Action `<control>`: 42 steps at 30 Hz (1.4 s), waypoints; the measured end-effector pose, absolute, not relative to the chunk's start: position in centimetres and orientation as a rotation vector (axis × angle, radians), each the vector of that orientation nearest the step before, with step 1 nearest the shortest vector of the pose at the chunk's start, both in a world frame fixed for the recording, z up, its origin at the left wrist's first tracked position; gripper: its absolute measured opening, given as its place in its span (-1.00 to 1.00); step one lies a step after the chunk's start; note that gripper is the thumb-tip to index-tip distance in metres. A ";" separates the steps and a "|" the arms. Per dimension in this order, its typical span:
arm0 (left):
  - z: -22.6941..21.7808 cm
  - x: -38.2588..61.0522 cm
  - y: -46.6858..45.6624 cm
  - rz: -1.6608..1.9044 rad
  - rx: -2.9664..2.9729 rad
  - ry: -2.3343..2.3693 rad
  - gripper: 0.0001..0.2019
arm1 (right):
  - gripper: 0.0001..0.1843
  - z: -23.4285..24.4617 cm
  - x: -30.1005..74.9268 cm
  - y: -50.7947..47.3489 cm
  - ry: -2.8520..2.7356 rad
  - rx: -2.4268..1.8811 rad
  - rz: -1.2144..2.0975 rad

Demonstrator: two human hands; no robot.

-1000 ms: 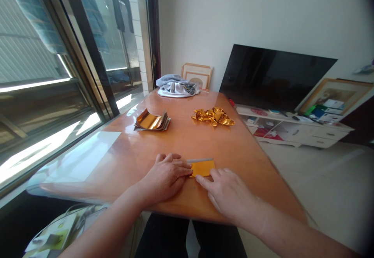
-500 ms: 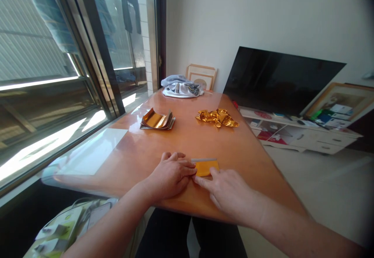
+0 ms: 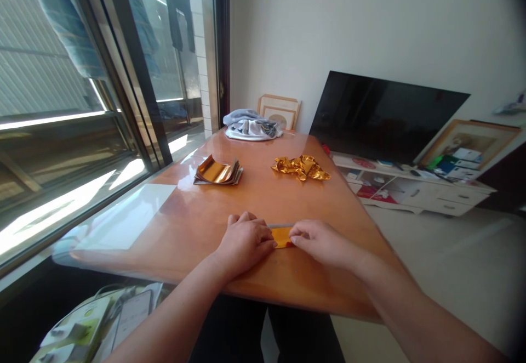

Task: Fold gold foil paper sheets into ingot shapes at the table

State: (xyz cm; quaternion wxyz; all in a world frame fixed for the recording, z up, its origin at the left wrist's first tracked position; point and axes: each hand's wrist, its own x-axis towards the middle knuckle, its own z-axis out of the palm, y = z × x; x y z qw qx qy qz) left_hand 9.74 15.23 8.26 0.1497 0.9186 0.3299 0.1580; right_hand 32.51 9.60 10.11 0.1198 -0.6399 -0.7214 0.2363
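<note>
A folded gold paper sheet [image 3: 282,236] lies flat on the wooden table [image 3: 255,198] near its front edge. My left hand [image 3: 245,241] rests palm down on the sheet's left part, fingers together and pressing it to the table. My right hand [image 3: 318,240] lies over the sheet's right part, fingers curled with the tips on the paper. Only a small strip of the sheet shows between the two hands. Farther back lie a stack of gold sheets [image 3: 217,171] and a crumpled gold foil heap [image 3: 301,166].
A bundle of grey cloth [image 3: 250,124] and a picture frame [image 3: 279,109] sit at the table's far end. A sliding window [image 3: 102,78] runs along the left. A dark TV [image 3: 386,116] stands on a low white cabinet [image 3: 415,187] to the right. A bag of items [image 3: 98,324] lies below left.
My right hand has moved up from the sheet's near edge onto its right part, and now covers most of it. My left hand has stayed in place.
</note>
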 end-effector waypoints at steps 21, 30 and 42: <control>7.9 10.2 15.5 0.415 2.655 0.997 -0.83 | -0.49 8.6 34.8 10.4 -1.900 -2.383 0.469; 7.7 10.3 15.5 0.444 2.672 0.995 -0.79 | -0.60 8.2 38.0 9.6 -1.842 -2.305 0.528; 7.7 12.4 16.5 0.435 2.750 1.134 -0.76 | -0.84 7.9 33.0 10.6 -2.135 -1.955 -0.082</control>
